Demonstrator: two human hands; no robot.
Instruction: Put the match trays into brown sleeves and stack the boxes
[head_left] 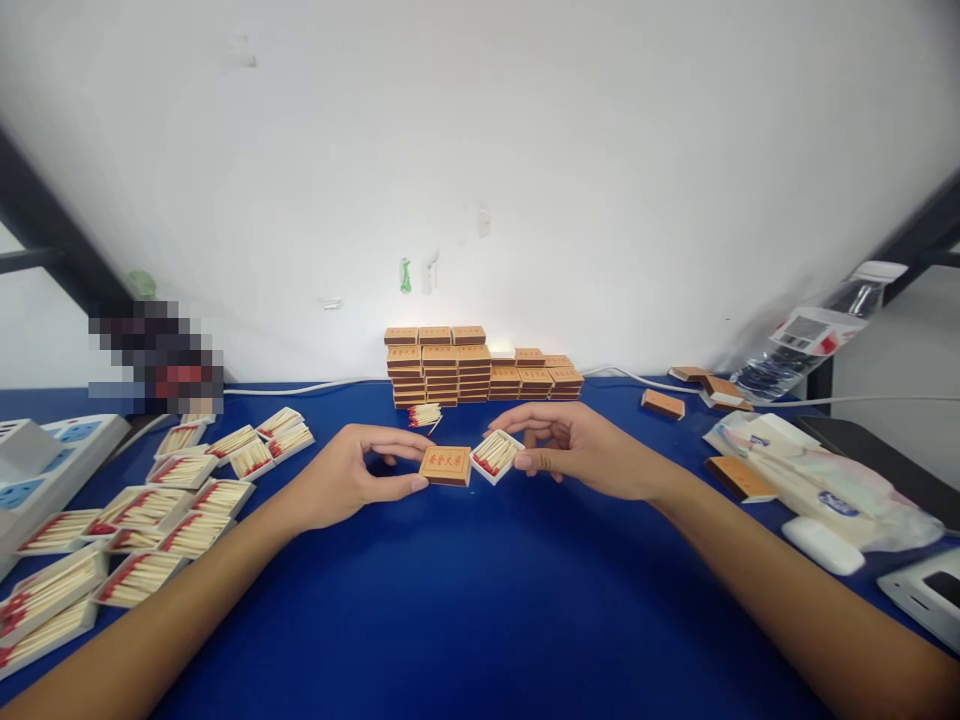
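The left hand, barely open, pinches a tan cardboard matchbox sleeve with red lettering near the middle of the blue surface; its inside is hidden. The right hand, similarly pinched, grips 1 small white rectangular tray filled with red-tipped wooden matches, at the sleeve's 3 o'clock end. At 12 o'clock stand stacked tan-and-brown matchboxes, loose red-tipped wooden matchsticks before them. Toward 9 o'clock, over 10 white match-filled trays lie clustered.

Indoor workspace, room type unclear: blue worktop; white wall, far; stacked matchboxes, far; power strip, left; tissue pack, right.
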